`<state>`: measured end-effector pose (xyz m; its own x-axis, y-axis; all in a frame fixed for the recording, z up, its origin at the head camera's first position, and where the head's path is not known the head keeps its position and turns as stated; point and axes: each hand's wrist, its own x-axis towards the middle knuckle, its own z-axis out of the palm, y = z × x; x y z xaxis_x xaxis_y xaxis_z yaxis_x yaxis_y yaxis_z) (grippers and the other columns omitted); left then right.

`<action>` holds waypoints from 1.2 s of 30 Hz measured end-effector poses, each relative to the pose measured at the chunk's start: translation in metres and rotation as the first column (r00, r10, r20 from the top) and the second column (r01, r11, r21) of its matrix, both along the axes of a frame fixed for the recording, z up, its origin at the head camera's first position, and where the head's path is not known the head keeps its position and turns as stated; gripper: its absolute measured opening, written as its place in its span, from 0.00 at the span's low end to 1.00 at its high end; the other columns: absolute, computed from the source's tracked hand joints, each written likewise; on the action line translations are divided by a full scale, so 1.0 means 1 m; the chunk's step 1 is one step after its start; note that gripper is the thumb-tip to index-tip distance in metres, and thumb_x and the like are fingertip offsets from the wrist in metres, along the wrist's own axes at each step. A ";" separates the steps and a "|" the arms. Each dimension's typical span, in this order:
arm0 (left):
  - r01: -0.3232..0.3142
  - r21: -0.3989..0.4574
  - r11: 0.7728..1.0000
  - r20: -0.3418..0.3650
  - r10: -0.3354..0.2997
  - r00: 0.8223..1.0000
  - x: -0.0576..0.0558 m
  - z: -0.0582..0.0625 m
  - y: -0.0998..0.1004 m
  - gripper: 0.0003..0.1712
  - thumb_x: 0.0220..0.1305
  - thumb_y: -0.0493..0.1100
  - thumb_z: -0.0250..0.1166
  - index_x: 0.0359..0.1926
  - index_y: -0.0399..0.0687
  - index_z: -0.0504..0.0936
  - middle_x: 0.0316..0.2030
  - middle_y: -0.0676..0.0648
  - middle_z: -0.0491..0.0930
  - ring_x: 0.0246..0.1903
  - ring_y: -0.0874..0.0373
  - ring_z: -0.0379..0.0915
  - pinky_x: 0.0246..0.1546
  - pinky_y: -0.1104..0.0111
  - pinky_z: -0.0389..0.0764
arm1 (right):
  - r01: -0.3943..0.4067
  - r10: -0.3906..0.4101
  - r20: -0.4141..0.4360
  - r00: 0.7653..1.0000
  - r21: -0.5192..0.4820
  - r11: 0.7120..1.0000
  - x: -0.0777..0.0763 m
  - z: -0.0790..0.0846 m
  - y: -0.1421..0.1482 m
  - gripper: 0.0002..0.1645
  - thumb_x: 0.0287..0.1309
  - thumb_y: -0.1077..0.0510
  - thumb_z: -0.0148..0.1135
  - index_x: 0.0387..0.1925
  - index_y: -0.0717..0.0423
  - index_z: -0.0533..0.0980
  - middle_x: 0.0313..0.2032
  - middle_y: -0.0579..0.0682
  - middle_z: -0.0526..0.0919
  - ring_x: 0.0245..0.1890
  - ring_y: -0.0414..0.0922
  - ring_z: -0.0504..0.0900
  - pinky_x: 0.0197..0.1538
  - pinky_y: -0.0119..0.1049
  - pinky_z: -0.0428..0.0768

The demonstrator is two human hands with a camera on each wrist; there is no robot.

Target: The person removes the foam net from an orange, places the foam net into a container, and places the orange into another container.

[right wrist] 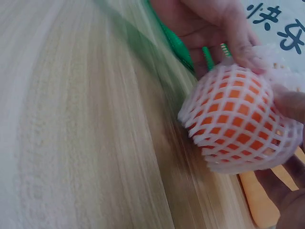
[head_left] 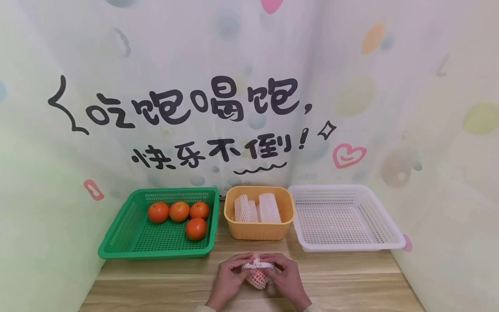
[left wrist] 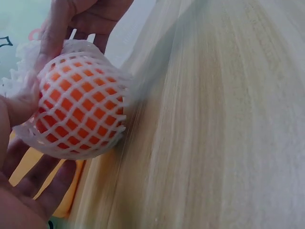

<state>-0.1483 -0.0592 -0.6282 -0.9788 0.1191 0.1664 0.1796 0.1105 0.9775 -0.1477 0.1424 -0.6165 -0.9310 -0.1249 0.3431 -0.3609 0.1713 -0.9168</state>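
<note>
Just in front of the yellow bin, a round orange-red fruit (left wrist: 78,107) sits inside a white foam net sleeve (right wrist: 237,117). From the left side my left hand (head_left: 230,278) grips the netted fruit, thumb on the bunched upper part of the net. My right hand (head_left: 287,277) holds it from the opposite side, its thumb also on the net. In both wrist views the net covers the fruit's near side, and its loose folded edge lies by the thumbs. The far fingers are partly hidden behind the fruit.
A green basket (head_left: 156,255) with several orange-red fruits (head_left: 196,229) stands on the left. The yellow bin (head_left: 259,232) at the centre back holds foam net sleeves (head_left: 269,208). At right is a white basket (head_left: 331,225). A printed curtain (head_left: 249,56) hangs behind the wooden table (head_left: 156,290).
</note>
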 end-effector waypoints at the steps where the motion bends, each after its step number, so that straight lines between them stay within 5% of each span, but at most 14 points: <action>1: -0.020 -0.011 1.000 -0.015 0.020 1.000 0.000 0.001 0.001 0.16 0.56 0.43 0.77 0.47 0.52 0.91 0.54 0.49 0.87 0.55 0.61 0.82 0.52 0.74 0.83 | 0.009 -0.009 -0.024 1.000 -0.004 1.000 0.000 0.000 -0.001 0.10 0.56 0.66 0.73 0.41 0.55 0.86 0.45 0.55 0.90 0.47 0.41 0.87 0.52 0.31 0.85; 6: -0.100 -0.046 0.994 -0.090 0.096 0.991 0.000 0.004 0.006 0.13 0.54 0.42 0.78 0.43 0.58 0.92 0.47 0.54 0.89 0.49 0.61 0.84 0.49 0.74 0.83 | 0.052 -0.051 -0.074 0.996 0.022 0.998 0.001 0.000 -0.004 0.11 0.56 0.65 0.74 0.41 0.52 0.85 0.40 0.50 0.88 0.44 0.38 0.85 0.50 0.35 0.86; 10: -0.089 -0.059 0.994 -0.093 0.083 0.992 0.000 0.005 0.007 0.15 0.55 0.45 0.78 0.45 0.59 0.91 0.47 0.54 0.89 0.47 0.64 0.82 0.44 0.74 0.83 | 0.024 -0.020 -0.030 0.999 0.140 0.990 0.002 -0.001 0.001 0.24 0.55 0.61 0.76 0.54 0.46 0.82 0.55 0.49 0.86 0.57 0.42 0.82 0.59 0.36 0.81; 13: -0.040 -0.074 0.996 -0.047 0.036 0.998 0.000 0.004 0.005 0.19 0.55 0.48 0.78 0.50 0.59 0.88 0.50 0.52 0.88 0.47 0.65 0.80 0.44 0.72 0.83 | -0.071 0.054 0.087 0.995 0.209 0.975 0.002 -0.003 0.007 0.37 0.55 0.54 0.77 0.66 0.42 0.75 0.68 0.50 0.77 0.67 0.44 0.75 0.66 0.34 0.75; 16: 0.042 -0.079 0.996 0.040 -0.039 0.998 0.001 0.004 0.001 0.28 0.55 0.50 0.78 0.59 0.59 0.84 0.59 0.50 0.83 0.52 0.65 0.78 0.50 0.73 0.81 | -0.154 0.114 0.192 0.975 0.212 0.965 0.000 -0.006 0.011 0.39 0.57 0.48 0.76 0.69 0.38 0.72 0.71 0.48 0.73 0.70 0.43 0.72 0.67 0.32 0.72; 19: 0.151 -0.050 0.987 0.109 -0.145 0.983 0.001 0.002 -0.002 0.37 0.54 0.50 0.79 0.66 0.57 0.78 0.66 0.48 0.76 0.58 0.62 0.75 0.57 0.74 0.78 | -0.174 0.133 0.200 0.971 0.207 0.963 -0.003 -0.010 0.014 0.35 0.59 0.46 0.74 0.67 0.38 0.73 0.69 0.47 0.76 0.68 0.40 0.74 0.66 0.33 0.75; 22: 0.202 -0.022 0.979 0.104 -0.198 0.975 0.001 0.000 -0.005 0.39 0.53 0.46 0.79 0.67 0.53 0.78 0.66 0.45 0.76 0.62 0.59 0.75 0.61 0.75 0.76 | -0.168 0.136 0.162 0.977 0.201 0.965 -0.005 -0.013 0.015 0.33 0.59 0.48 0.73 0.66 0.41 0.75 0.66 0.47 0.79 0.65 0.38 0.77 0.64 0.33 0.78; 29: 0.102 -0.099 0.990 0.007 -0.102 0.995 -0.001 -0.002 -0.004 0.26 0.54 0.51 0.78 0.55 0.58 0.87 0.57 0.54 0.84 0.60 0.61 0.77 0.61 0.76 0.75 | -0.089 0.081 0.056 0.995 0.160 0.983 -0.002 -0.007 0.012 0.21 0.58 0.55 0.74 0.55 0.49 0.84 0.58 0.50 0.86 0.60 0.46 0.83 0.60 0.30 0.80; 32: 0.043 -0.120 0.992 -0.034 -0.048 0.998 -0.002 -0.001 -0.003 0.17 0.58 0.41 0.76 0.49 0.58 0.90 0.52 0.56 0.86 0.57 0.61 0.80 0.57 0.74 0.79 | -0.051 0.051 0.007 0.999 0.121 0.991 -0.002 -0.006 0.008 0.18 0.56 0.64 0.74 0.49 0.50 0.87 0.53 0.49 0.89 0.56 0.47 0.85 0.57 0.28 0.81; 36: -0.030 -0.136 0.990 -0.091 0.018 0.996 -0.004 0.001 0.000 0.19 0.54 0.29 0.73 0.42 0.57 0.91 0.45 0.56 0.88 0.50 0.62 0.82 0.52 0.73 0.82 | 0.022 -0.018 -0.047 0.999 0.090 0.996 -0.003 -0.004 0.003 0.19 0.50 0.70 0.74 0.44 0.50 0.88 0.43 0.48 0.91 0.46 0.39 0.86 0.49 0.28 0.83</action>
<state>-0.1523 -0.0590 -0.6271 -0.9636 0.1235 0.2372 0.2614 0.2472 0.9330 -0.1507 0.1452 -0.6208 -0.9171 -0.1391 0.3736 -0.3978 0.2607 -0.8796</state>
